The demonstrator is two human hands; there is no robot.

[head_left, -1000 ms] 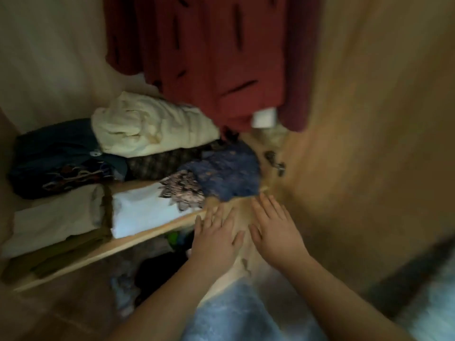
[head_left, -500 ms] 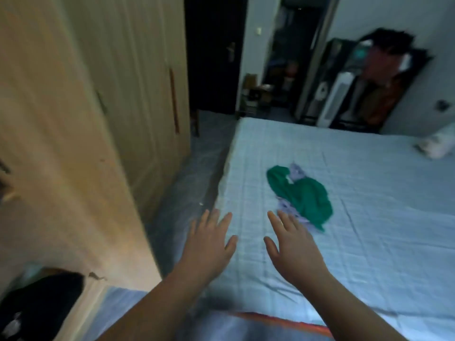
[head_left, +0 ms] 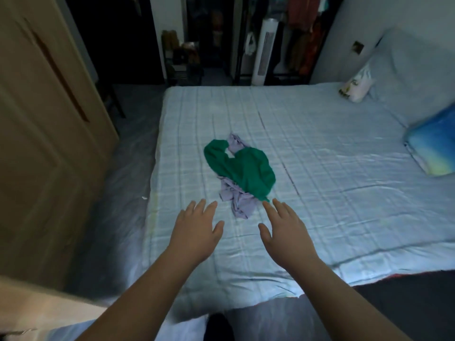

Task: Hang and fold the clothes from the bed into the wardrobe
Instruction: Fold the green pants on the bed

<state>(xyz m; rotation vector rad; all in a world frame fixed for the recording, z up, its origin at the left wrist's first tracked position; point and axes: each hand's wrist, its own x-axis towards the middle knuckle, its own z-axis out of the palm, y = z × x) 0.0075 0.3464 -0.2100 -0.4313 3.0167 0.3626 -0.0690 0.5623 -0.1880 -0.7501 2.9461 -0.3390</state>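
Clothes left on the bed: two, a green garment lying over a lilac garment, mid-bed. My left hand and right hand hover just near of them, fingers spread, holding nothing. Two pillows sit far right; wardrobe door stands left.

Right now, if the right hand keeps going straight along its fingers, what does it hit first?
Probably the green garment: the right hand points at its near tip, which lies over the lilac garment. The hand's height above the bed is unclear.
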